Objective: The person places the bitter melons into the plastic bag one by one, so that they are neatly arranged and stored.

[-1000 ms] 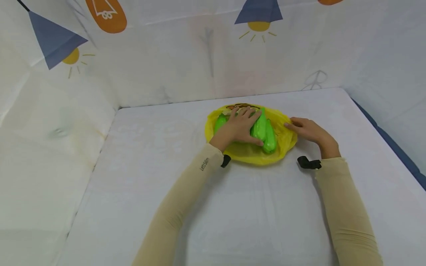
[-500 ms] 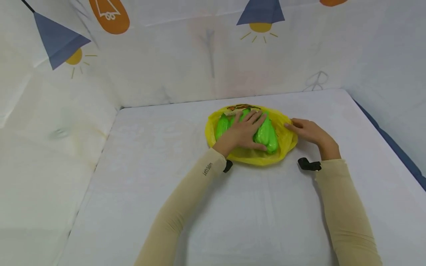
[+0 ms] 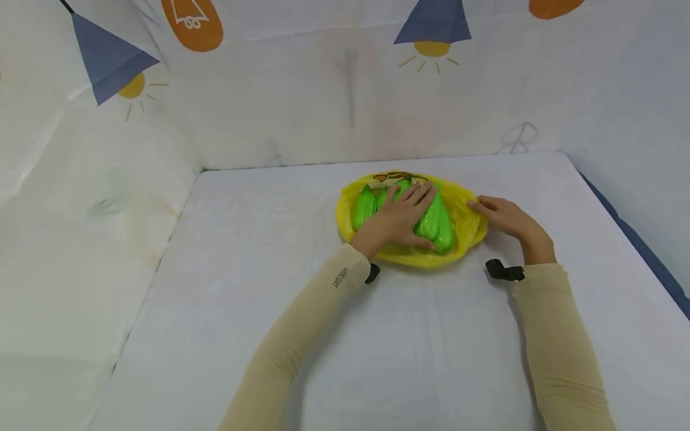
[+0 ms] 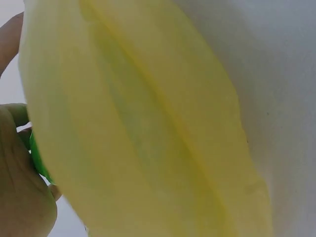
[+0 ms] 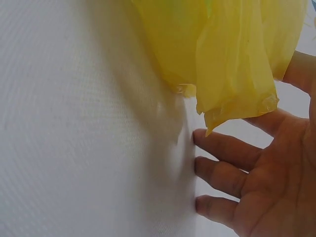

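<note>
A yellow plastic bag (image 3: 415,257) lies spread with its mouth up in the head view. Inside are several glossy, bright green, elongated pieces (image 3: 444,230), narrower at one end; their kind is unclear. My left hand (image 3: 399,220) rests over them with fingers spread, hiding those in the middle. Another green piece (image 3: 365,206) shows left of that hand. At the bag's right edge, my right hand (image 3: 504,216) pinches the rim with thumb and index finger. The right wrist view shows the bag's loose edge (image 5: 237,74) there, the other fingers (image 5: 217,173) touching the table.
A white-covered table (image 3: 259,251) lies under everything. White curtains with printed lamps (image 3: 431,24) stand along its back and left side. Dark blue fabric (image 3: 641,251) runs along the right edge. Each wrist carries a black camera mount (image 3: 504,270).
My left hand has shifted slightly right and toward me over the green pieces, and more of them show on its left. My right hand stays at the bag's rim. The head view has tilted slightly.
</note>
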A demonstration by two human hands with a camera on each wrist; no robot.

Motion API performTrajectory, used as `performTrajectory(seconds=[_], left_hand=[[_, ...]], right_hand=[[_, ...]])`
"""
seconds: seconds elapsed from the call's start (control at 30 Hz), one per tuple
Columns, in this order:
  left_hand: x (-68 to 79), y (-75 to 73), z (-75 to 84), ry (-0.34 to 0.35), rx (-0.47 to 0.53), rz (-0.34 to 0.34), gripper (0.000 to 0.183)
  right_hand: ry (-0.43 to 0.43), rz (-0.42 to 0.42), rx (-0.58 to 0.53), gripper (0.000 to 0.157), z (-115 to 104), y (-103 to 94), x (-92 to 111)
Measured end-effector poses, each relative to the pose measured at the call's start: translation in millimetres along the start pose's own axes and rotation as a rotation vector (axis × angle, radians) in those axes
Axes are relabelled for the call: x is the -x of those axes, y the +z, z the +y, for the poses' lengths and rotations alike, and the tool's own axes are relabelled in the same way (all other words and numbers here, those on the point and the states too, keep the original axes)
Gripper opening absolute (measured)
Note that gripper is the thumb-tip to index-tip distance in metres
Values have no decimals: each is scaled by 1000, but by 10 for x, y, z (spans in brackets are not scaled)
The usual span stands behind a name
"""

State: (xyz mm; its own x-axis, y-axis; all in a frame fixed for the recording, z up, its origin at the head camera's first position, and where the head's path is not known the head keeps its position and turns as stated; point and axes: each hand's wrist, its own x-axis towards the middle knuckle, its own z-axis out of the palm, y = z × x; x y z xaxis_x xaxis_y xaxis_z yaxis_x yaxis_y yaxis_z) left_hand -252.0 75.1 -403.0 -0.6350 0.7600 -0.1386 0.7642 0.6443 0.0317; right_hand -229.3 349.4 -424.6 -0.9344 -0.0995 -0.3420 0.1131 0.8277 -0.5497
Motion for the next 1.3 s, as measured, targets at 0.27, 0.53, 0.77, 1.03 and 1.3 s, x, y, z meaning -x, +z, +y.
performTrajectory(seconds=[0.27, 0.53, 0.77, 1.03, 1.3], left_hand=[[68, -46, 0, 14, 10, 28, 118], [326, -173, -239, -12, 84, 142, 113], [688, -255, -718, -124, 168, 202, 111], [1089, -197, -1443, -307, 256, 245, 107], [1443, -159, -1903, -440, 277, 261, 103]], right_hand=[[5, 4, 20, 87, 9, -15, 54], [23, -3, -1, 88, 70, -37, 140], [26, -7, 2, 87, 52, -50, 134], [11, -15, -15, 87, -37, -18, 81], [-1, -15, 2, 85, -78, 51, 30]])
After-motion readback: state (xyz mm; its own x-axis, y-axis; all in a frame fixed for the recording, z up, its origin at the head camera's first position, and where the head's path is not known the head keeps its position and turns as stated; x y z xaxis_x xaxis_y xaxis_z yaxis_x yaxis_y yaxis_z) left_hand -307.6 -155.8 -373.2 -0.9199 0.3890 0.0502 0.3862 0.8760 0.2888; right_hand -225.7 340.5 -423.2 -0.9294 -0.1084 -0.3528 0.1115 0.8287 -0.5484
